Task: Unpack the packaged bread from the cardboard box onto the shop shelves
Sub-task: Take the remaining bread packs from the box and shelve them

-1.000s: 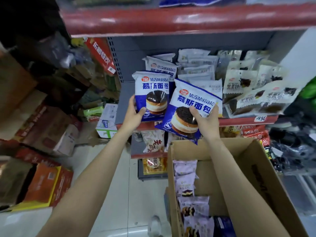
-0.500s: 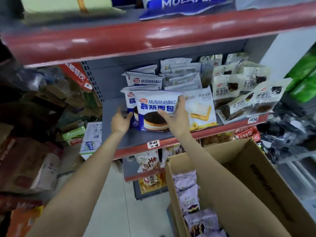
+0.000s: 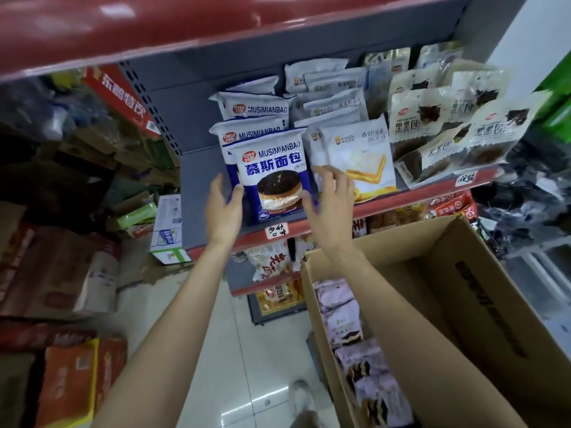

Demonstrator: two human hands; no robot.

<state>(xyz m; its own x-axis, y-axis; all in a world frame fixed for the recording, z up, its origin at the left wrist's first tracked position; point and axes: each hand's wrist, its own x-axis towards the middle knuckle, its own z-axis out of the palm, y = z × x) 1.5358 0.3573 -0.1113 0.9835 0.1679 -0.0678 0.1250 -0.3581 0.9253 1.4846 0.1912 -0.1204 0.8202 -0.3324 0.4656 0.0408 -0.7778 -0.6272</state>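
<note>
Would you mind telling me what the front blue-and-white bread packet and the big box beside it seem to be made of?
The front bread packet looks like thin printed plastic film with a slight sheen; its top edge looks like a flat sealed strip. The cardboard box looks like plain brown corrugated board, matte, with black print on the inner wall of one flap.

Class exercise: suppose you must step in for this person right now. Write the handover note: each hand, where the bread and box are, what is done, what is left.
Left hand: open, fingers against the left edge of the front mousse bread pack.
Right hand: open, thumb near the pack's right edge.
The pack stands upright at the front of the shelf, with matching packs behind it.
Cardboard box: lower right, purple bread packs inside along its left wall.
Done: this pack is shelved.
Left: shelve the purple packs.
</note>
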